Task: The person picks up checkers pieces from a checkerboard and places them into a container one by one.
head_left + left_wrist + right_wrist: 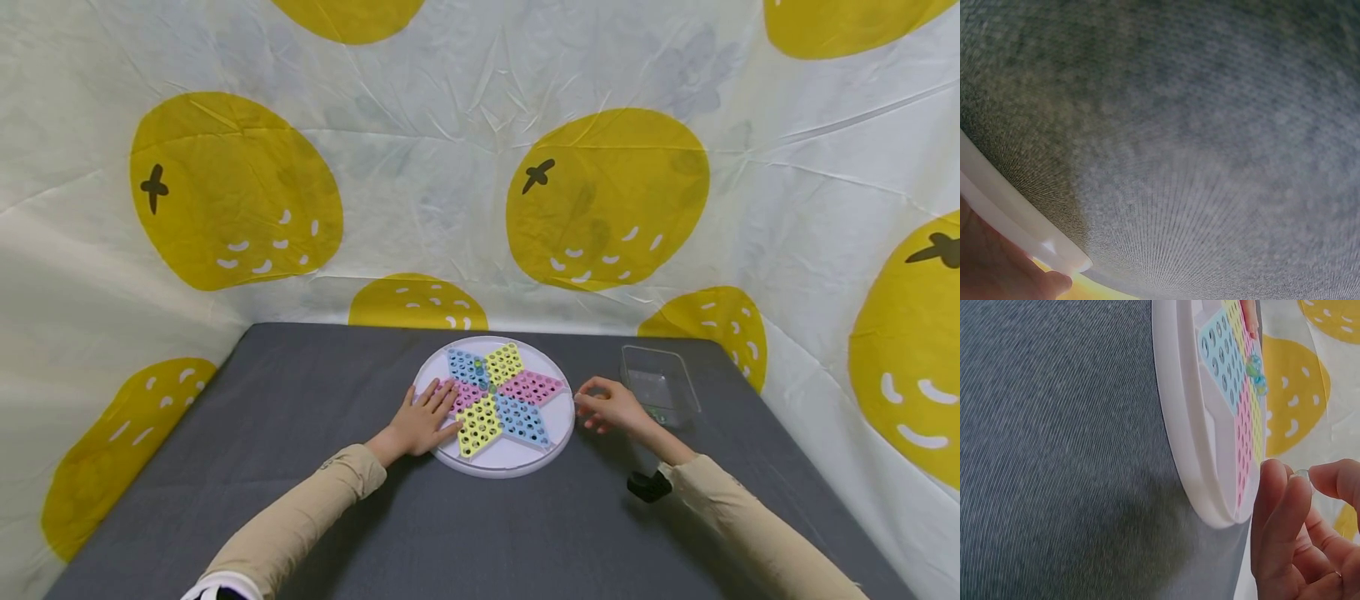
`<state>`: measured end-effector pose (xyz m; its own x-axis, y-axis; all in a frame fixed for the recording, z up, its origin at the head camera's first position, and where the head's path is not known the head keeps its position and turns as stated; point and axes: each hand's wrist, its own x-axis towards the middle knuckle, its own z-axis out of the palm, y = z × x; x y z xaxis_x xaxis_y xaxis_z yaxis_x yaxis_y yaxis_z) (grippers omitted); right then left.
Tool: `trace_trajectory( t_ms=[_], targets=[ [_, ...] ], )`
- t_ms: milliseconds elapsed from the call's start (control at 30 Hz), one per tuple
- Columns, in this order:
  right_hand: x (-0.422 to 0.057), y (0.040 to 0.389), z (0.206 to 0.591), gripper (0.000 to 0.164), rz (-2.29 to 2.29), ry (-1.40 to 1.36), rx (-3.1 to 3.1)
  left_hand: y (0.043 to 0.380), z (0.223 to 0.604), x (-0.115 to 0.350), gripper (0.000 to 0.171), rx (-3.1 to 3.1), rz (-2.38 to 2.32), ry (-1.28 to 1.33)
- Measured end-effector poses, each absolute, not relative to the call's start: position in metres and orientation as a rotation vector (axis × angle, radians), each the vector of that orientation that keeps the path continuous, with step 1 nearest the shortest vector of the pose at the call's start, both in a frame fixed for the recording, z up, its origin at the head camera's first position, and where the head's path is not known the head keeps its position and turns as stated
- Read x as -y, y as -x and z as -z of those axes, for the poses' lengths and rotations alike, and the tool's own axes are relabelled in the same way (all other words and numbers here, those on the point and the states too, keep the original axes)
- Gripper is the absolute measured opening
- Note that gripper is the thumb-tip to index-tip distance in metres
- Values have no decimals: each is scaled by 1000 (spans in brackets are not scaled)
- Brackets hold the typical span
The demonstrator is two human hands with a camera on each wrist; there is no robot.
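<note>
**Clear marble (pixel 1302 473) pinched just beside the star-patterned board (pixel 557 414)**

Head view: the left hand (pixel 424 422) lies with fingers spread and straight on the board, over its pink and yellow points, gripping nothing visible. The right hand (pixel 613 408) is at the board's right edge, between it and a clear container (pixel 660 379) with green marbles (pixel 657 415) on the dark bench (pixel 300 417). A few placed marbles (pixel 480 371) sit near the star's middle.

Left wrist view: part of the left hand shows at the board's rim; its grip cannot be told here.

Right wrist view: thumb and fingers pinch the marble. The step appears to be carrying it over; next calls for aligning it above a free hole and releasing gently.
</note>
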<state>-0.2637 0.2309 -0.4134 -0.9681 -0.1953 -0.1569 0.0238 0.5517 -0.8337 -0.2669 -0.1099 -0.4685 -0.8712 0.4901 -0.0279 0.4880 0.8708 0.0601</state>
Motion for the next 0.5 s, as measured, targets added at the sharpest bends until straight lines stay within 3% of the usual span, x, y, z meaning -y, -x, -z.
trace_trajectory(
  t_ms=[500],
  targets=[
    [-258, 261, 405, 32, 1355, 117, -2591, 270, 474, 111, 65, -2990, -63, -780]
  ],
)
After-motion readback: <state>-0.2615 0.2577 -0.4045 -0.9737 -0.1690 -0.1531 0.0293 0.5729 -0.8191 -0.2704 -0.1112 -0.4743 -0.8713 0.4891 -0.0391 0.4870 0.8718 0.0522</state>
